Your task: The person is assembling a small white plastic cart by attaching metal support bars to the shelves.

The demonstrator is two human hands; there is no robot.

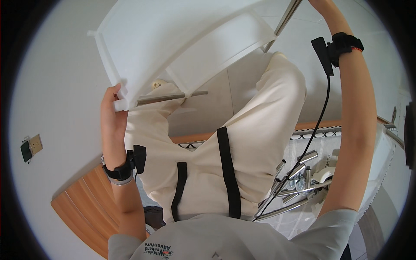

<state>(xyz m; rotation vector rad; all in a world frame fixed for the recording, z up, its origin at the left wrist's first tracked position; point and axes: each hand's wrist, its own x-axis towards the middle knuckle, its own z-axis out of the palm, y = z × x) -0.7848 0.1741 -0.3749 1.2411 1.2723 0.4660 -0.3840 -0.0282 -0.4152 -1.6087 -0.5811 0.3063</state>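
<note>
A white plastic shelf (151, 32) with several metal tubes in its corners is held up, tilted, above my legs. My left hand (112, 100) is closed round its near left corner, thumb on top. A short metal tube (160, 99) passes through the shelf's corners beside that hand. My right hand (320, 3) reaches to the top edge of the picture, close to the upper end of another metal tube (286, 19). Most of its fingers lie outside the picture, so its grip cannot be seen.
Loose metal tubes (308, 157) and white plastic parts (324, 174) lie on a pale cloth to my right. A black cable (324, 102) runs down from my right wrist. Brown wooden slats (89, 208) are at lower left; a socket (36, 143) is on the left wall.
</note>
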